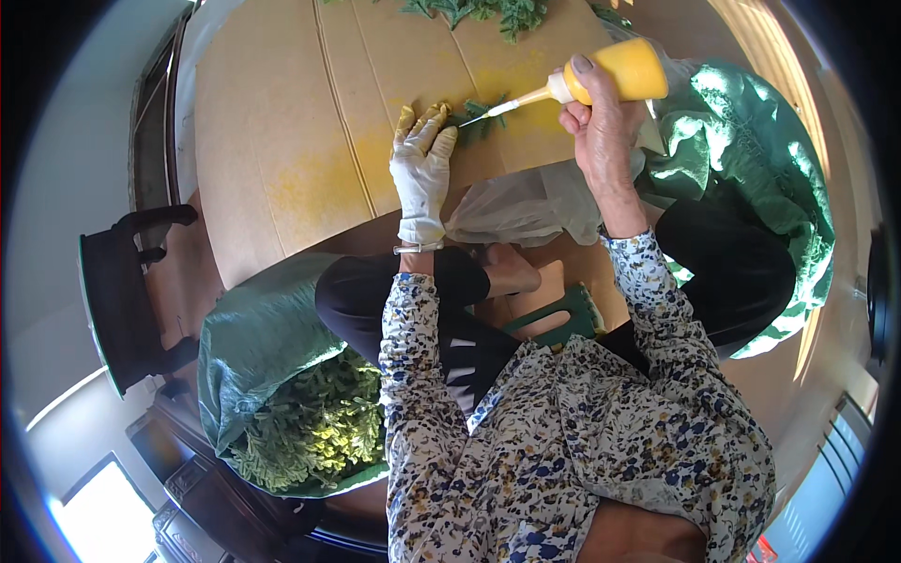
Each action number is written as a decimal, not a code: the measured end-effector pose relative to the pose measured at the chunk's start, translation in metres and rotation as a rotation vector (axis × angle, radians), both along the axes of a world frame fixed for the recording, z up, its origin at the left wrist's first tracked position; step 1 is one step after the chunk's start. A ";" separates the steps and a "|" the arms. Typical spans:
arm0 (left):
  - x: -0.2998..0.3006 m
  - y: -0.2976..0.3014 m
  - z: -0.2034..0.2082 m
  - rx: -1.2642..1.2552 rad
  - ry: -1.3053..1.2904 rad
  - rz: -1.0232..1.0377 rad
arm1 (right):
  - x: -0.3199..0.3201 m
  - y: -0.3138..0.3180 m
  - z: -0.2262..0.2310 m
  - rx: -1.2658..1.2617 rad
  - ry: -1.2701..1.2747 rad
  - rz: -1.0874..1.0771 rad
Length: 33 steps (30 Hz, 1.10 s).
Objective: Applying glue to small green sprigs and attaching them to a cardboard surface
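My left hand (422, 174) wears a white glove with yellow-stained fingertips. Its closed fingers hold one end of a green artificial sprig (481, 124) against the cardboard (272, 113). Bare, my right hand (601, 131) is wrapped round a yellow squeeze bottle (633, 70), tilted with its long pale nozzle pointing down to the left. The thin needle tip reaches the sprig close to my gloved fingers; whether it touches the leaves I cannot tell.
More green sprigs (479, 11) lie at the cardboard's far edge. Yellow smears mark its surface. A green sack (751, 141) stands at the right. Another open green sack (272, 319) at lower left holds green foliage (319, 422). Clear plastic (535, 206) hangs below the near edge.
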State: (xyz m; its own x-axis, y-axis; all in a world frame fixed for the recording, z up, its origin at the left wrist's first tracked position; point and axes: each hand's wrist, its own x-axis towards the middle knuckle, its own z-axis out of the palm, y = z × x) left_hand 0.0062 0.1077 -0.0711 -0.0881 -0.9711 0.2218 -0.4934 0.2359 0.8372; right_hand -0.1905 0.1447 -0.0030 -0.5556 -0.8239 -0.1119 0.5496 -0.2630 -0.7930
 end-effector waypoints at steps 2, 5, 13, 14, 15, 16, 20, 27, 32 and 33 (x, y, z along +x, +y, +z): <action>-0.001 0.002 -0.001 -0.070 -0.033 -0.033 | 0.003 -0.002 0.000 -0.025 0.050 0.001; -0.003 0.006 0.000 -0.080 -0.109 -0.021 | 0.009 -0.008 0.000 -0.012 0.118 -0.020; -0.006 0.008 0.006 -0.078 -0.141 -0.008 | 0.028 -0.015 -0.001 0.007 0.200 0.062; -0.007 0.008 0.007 -0.079 -0.149 -0.004 | 0.029 -0.015 0.000 -0.011 0.220 0.081; -0.007 0.008 0.007 -0.077 -0.180 0.008 | 0.031 -0.016 -0.001 -0.007 0.220 0.083; -0.007 0.008 0.007 -0.075 -0.158 0.000 | 0.033 -0.016 -0.001 -0.011 0.226 0.081; -0.009 0.010 0.006 -0.105 -0.180 0.006 | 0.033 -0.015 -0.001 -0.021 0.273 0.084; -0.007 0.010 0.004 -0.081 -0.164 0.017 | 0.027 -0.013 -0.001 0.006 0.323 0.053; -0.007 0.011 0.006 -0.101 -0.197 0.016 | 0.019 -0.013 0.002 -0.045 0.349 0.007; -0.007 0.011 0.006 -0.113 -0.222 0.021 | 0.018 -0.013 0.003 -0.045 0.350 0.005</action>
State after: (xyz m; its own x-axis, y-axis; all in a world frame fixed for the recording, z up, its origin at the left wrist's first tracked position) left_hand -0.0012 0.1187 -0.0651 -0.1266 -0.9434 0.3067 -0.6678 0.3097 0.6768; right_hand -0.1726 0.1318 -0.0004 -0.5498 -0.8266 0.1207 0.2482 -0.2996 -0.9212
